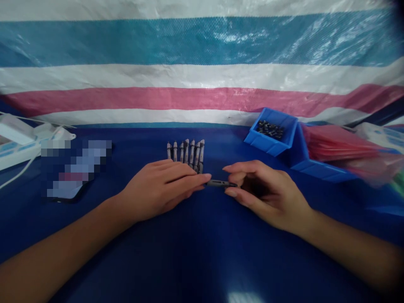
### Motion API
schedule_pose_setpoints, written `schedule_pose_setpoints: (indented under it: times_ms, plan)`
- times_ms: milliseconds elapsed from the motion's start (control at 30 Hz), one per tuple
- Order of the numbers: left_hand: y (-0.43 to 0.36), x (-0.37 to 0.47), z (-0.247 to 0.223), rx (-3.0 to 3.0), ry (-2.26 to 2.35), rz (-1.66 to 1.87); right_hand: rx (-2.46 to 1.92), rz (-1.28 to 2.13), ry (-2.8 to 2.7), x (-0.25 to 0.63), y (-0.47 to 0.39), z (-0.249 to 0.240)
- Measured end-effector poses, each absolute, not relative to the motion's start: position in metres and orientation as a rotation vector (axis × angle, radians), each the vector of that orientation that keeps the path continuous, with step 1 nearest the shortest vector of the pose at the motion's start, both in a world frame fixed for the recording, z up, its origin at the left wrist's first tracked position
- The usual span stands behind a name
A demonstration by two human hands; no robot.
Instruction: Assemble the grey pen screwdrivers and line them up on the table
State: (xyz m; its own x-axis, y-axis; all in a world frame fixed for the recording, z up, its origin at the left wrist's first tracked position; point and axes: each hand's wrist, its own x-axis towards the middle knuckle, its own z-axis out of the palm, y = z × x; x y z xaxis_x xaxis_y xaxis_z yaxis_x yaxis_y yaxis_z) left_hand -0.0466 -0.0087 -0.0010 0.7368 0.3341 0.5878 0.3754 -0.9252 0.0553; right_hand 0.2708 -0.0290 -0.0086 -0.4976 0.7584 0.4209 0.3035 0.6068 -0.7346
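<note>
A dark, slim pen lies level between my two hands, just above or on the blue table. My left hand is closed on its left end, the index finger stretched along it and the thumb mostly hidden. At the pen's right tip, the curled fingers and thumb of my right hand close around it, with the index finger raised clear. Just beyond my left hand sits a row of several grey and black pens, side by side and pointing away; my fingers cover their near ends.
A blue bin with many small black parts stands at the back right. Beside it, another blue bin holds red plastic bags. Leftward lie a blurred-out phone and a white power strip with cables. Striped sheeting hangs behind.
</note>
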Motion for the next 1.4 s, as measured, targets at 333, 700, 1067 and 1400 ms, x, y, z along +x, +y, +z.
schedule_pose_setpoints:
  times_ms: [333,700,1067,1400]
  plan:
    - [-0.008,-0.046,0.001,-2.796,-0.605,-0.973,-0.788,0.648,-2.17,0.269,-0.028,-0.001]
    - [-0.007,-0.047,0.0,-2.788,-0.656,-0.948,-0.806,0.747,-2.113,0.27,-0.03,-0.007]
    - [-0.009,-0.045,-0.001,-2.825,-0.599,-0.969,-0.744,0.696,-2.235,0.268,-0.029,-0.002]
    - [-0.007,-0.043,0.001,-2.821,-0.532,-0.982,-0.693,0.652,-2.332,0.264,-0.027,0.006]
